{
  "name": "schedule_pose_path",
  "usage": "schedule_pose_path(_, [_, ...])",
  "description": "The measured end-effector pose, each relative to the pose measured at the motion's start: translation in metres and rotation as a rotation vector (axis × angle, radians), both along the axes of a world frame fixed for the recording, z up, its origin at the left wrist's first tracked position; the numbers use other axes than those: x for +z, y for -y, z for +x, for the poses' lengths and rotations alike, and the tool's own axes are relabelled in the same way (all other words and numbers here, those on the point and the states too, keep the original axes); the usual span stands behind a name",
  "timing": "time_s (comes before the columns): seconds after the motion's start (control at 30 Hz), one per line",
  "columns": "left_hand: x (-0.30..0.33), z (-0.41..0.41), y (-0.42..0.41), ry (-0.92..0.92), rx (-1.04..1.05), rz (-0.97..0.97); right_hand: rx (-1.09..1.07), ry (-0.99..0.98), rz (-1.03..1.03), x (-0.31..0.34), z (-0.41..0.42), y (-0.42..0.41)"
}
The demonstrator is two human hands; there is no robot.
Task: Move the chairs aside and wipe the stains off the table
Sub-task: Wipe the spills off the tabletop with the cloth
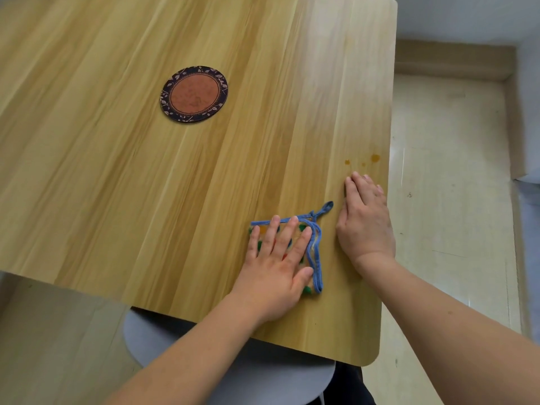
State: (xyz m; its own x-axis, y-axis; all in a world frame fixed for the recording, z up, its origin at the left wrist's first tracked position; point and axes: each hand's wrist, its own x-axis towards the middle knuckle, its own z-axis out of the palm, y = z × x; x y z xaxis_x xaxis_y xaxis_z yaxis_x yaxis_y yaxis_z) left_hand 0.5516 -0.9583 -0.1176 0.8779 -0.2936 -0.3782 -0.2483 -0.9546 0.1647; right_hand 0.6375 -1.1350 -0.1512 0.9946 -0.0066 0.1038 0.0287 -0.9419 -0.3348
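Beginning at the near edge, a grey chair stood partly tucked under the table, its rounded seat showing beneath the wooden top. Above it, both forearms reached in over the table edge.

The left hand lay flat on a folded cloth, fingers straight and spread, palm pressing down; the grip was released, nothing clasped. The cloth was pale with coloured dots and blue edging, and a blue loop stuck out from its far right corner. It sat on the near right part of the table, mostly covered by the hand.

Just beside it, the right hand rested palm down on the bare wood near the right edge, fingers straight and together, likewise released and holding nothing. It did not touch the cloth.

Just beyond the right fingertips were the stains: a few small orange-brown spots close to the right edge, apart from the cloth.

Farther off, toward the middle left, lay a round coaster with a dark patterned rim and reddish centre, well apart from both hands.
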Motion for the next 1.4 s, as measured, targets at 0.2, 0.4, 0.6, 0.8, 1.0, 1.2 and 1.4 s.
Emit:
schedule_pose_path(0.2, [-0.006,0.051,-0.006,0.090,-0.019,0.033,-0.011,0.025,0.012,-0.001,0.000,-0.001])
schedule_pose_path(0.4, [-0.009,0.040,0.000,0.097,0.086,0.001,-0.009,0.016,0.010,-0.002,-0.001,-0.001])
schedule_pose_path(0.6, [-0.008,-0.020,-0.002,0.061,0.134,-0.031,0.005,-0.011,0.010,0.003,-0.001,0.000])
schedule_pose_path(0.8, [0.009,-0.063,0.001,-0.193,0.235,-0.072,0.025,-0.020,0.020,0.003,-0.001,0.001])
schedule_pose_path(1.0, [0.017,-0.064,-0.010,-0.335,0.242,-0.277,0.063,-0.067,0.049,0.012,-0.002,0.004])
schedule_pose_path(1.2, [0.024,-0.062,-0.041,-0.200,0.128,-0.294,0.253,-0.024,0.131,0.036,-0.049,0.011])
schedule_pose_path(1.4, [0.042,-0.048,-0.062,-0.294,-0.008,-0.168,0.715,-0.163,0.030,0.058,-0.146,-0.008])
